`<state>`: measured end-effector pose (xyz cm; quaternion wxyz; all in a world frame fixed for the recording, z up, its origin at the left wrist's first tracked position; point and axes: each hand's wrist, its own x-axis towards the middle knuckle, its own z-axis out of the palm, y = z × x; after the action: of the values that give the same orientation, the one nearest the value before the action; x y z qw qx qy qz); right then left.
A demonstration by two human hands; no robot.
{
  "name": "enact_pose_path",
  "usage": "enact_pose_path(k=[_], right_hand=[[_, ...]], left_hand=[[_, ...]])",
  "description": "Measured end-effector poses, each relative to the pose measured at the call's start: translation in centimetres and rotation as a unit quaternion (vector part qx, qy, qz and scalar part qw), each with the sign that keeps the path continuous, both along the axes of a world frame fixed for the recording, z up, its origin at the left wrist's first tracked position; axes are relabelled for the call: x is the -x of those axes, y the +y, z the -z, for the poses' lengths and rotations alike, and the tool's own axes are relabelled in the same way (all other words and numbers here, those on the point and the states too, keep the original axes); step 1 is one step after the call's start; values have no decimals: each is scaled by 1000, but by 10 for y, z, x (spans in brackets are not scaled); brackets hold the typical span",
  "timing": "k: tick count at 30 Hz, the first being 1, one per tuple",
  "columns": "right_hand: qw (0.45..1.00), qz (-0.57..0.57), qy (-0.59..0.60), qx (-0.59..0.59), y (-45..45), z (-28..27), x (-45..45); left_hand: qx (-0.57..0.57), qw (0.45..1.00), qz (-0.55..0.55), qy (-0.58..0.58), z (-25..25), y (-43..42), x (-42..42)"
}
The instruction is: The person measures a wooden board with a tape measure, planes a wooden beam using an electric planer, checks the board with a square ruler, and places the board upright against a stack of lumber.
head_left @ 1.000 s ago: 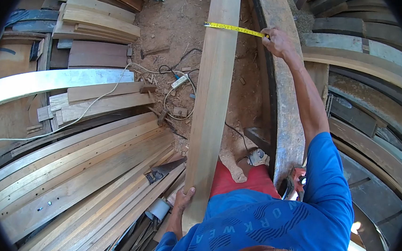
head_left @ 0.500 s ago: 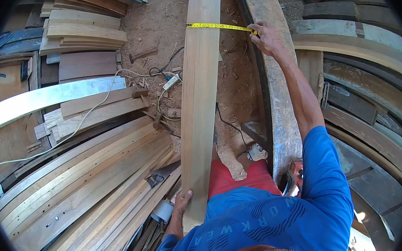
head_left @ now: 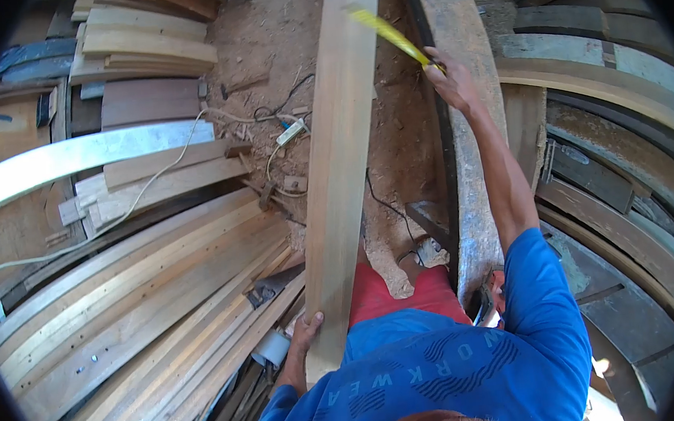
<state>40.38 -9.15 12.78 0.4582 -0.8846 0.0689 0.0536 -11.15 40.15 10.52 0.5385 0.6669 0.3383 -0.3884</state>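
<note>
Plank (head_left: pixel 338 155) runs down the frame's centre; blue shirt (head_left: pixel 466 386) below reads "WORKWEA". Left hand (head_left: pixel 305 333) grips the plank's lower edge; outstretched right hand (head_left: pixel 452 81) has fingers around a yellow tape measure (head_left: pixel 390 34).

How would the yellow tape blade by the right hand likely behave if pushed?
The yellow tape blade probably has some stiffness, since it runs nearly straight out from the right hand. It is likely light, being a narrow strip.

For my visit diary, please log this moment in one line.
left hand: grips plank | right hand: holds tape measure, extended over plank | power strip: on ground
</note>
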Motion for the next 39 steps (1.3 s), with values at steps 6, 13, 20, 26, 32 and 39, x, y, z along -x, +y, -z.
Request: enact_pose_path(k=[6,13,20,26,32,39], right_hand=[[970,103,171,-137,44,166,156],[912,29,319,-257,130,213,272],[795,-11,433,-426,154,86,254],[786,-124,452,-403,172,64,266],[852,-47,351,-385,199,70,288],[905,-108,178,-370,205,-110,230]], left_hand=[[-2,999,0,42,-5,-3,-10],[-3,1000,14,19,-6,1,-11],[3,1000,-19,-6,7,1,-4],[-25,999,8,22,-9,-3,-15],[-19,998,42,40,5,35,-4],[117,993,-9,29,-132,26,-96]])
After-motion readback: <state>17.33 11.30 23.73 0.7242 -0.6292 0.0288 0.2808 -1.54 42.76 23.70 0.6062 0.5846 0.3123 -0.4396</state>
